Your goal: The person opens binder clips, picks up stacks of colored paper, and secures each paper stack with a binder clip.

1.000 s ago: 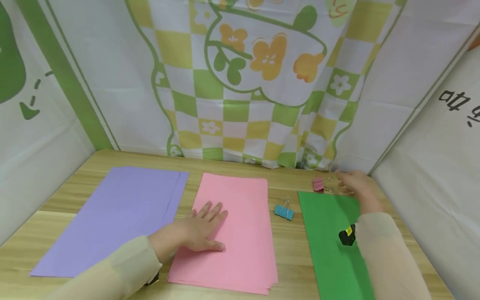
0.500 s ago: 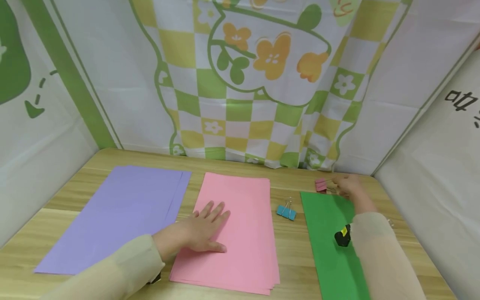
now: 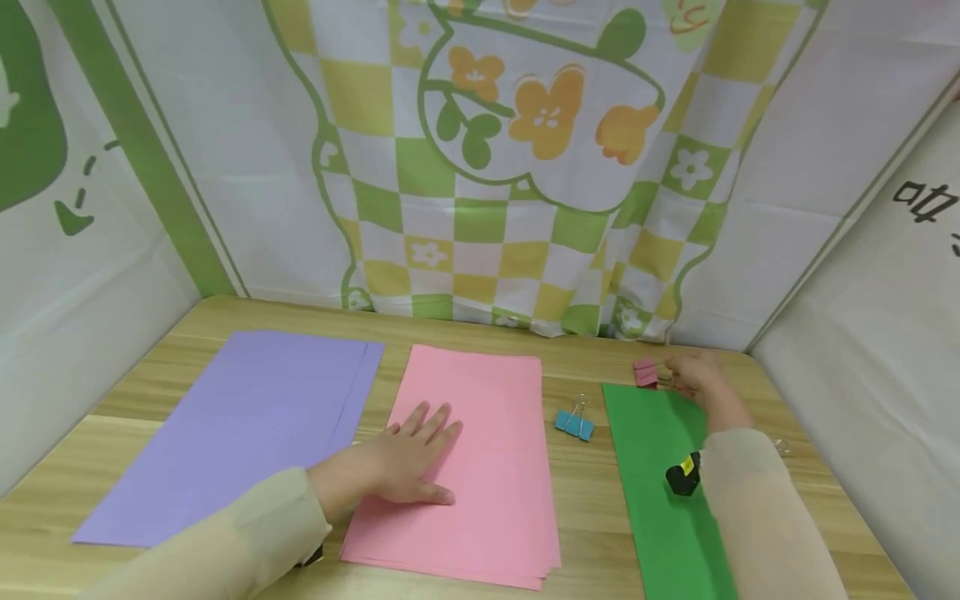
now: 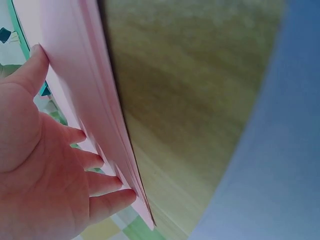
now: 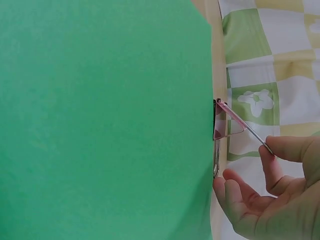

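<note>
Seemingly the pickup step: right hand [image 3: 699,377] is pinching the pink metal binder clip [image 3: 645,372] by a wire handle [image 5: 257,138] beside green rectangular paper [image 3: 652,450], left hand [image 3: 403,468] is resting spread on pink paper stack [image 3: 498,475], next lift probably needing firm grip.

A checked, flowered cloth [image 3: 517,187] hangs behind the wooden table [image 3: 585,517], between 2 white panels [image 3: 97,292].

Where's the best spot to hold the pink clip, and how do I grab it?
Probably pinch its wire handles, coming from the right: in the head view, the pink clip lies with them pointing that way, toward the right hand.
</note>
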The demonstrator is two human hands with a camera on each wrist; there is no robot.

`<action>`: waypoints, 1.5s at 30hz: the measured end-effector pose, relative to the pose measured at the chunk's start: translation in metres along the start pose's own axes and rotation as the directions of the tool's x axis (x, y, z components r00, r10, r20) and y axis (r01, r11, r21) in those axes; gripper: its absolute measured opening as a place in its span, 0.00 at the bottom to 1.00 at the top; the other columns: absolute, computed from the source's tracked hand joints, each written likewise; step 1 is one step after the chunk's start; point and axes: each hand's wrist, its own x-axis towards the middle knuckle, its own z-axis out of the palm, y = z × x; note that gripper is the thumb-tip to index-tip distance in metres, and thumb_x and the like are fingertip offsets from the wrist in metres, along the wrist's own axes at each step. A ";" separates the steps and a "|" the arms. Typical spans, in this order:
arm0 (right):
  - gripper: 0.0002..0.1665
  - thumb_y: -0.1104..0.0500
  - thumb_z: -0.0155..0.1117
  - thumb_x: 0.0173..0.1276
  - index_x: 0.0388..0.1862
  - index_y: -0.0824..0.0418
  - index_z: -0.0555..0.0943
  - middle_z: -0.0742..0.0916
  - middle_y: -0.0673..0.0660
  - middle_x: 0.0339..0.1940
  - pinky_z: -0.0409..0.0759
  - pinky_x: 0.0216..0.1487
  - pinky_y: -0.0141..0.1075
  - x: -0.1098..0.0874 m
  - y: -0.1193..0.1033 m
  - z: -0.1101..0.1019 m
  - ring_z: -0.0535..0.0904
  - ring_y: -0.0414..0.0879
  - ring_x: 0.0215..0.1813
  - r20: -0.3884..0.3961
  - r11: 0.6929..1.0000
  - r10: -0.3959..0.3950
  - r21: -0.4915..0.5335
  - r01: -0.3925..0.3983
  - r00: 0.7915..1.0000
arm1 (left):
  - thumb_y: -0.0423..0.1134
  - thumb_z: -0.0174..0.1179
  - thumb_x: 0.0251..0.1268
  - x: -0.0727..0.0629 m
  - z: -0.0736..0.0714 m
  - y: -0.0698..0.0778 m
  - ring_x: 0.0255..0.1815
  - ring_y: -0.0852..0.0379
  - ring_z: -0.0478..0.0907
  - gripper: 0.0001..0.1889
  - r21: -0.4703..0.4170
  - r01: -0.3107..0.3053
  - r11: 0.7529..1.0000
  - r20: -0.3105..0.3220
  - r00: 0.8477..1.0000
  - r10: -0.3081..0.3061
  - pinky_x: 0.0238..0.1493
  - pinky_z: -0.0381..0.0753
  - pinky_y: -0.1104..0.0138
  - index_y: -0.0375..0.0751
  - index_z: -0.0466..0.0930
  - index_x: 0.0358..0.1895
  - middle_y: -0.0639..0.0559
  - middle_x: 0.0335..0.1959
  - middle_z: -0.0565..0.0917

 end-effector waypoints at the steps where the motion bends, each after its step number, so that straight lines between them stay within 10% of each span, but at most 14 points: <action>1: 0.08 0.62 0.54 0.74 0.44 0.68 0.73 0.76 0.43 0.17 0.75 0.27 0.28 -0.001 0.000 0.000 0.72 0.35 0.21 -0.008 1.000 0.006 0.005 -0.006 1.000 | 0.68 0.55 0.65 0.000 0.000 0.000 0.82 0.34 0.37 0.51 0.001 -0.003 1.000 -0.003 1.000 0.003 0.74 0.57 0.38 0.40 0.45 0.80 0.39 0.82 0.40; 23: 0.07 0.67 0.47 0.76 0.49 0.68 0.71 0.70 0.55 0.47 0.81 0.52 0.24 -0.017 0.009 -0.003 0.74 0.36 0.41 -0.021 0.954 -0.004 0.299 0.010 1.000 | 0.68 0.54 0.65 0.007 0.003 -0.001 0.82 0.35 0.37 0.51 0.002 0.003 1.000 -0.006 1.000 -0.003 0.74 0.58 0.37 0.41 0.45 0.80 0.39 0.82 0.40; 31: 0.07 0.67 0.45 0.78 0.43 0.59 0.71 0.84 0.45 0.30 0.81 0.48 0.22 -0.028 0.010 -0.012 0.83 0.33 0.37 0.107 0.823 -0.109 0.567 0.030 0.988 | 0.69 0.54 0.65 0.007 0.005 -0.002 0.82 0.35 0.36 0.51 0.004 0.008 1.000 -0.015 1.000 -0.008 0.74 0.57 0.37 0.42 0.45 0.81 0.41 0.83 0.40; 45: 0.03 0.65 0.53 0.76 0.42 0.58 0.74 0.82 0.50 0.42 0.79 0.57 0.26 -0.062 0.008 -0.017 0.79 0.39 0.49 0.130 0.593 -0.239 0.804 0.039 0.962 | 0.67 0.57 0.64 0.005 0.006 -0.002 0.81 0.31 0.38 0.50 -0.037 -0.019 0.999 -0.039 0.999 0.018 0.73 0.59 0.36 0.41 0.48 0.80 0.37 0.82 0.41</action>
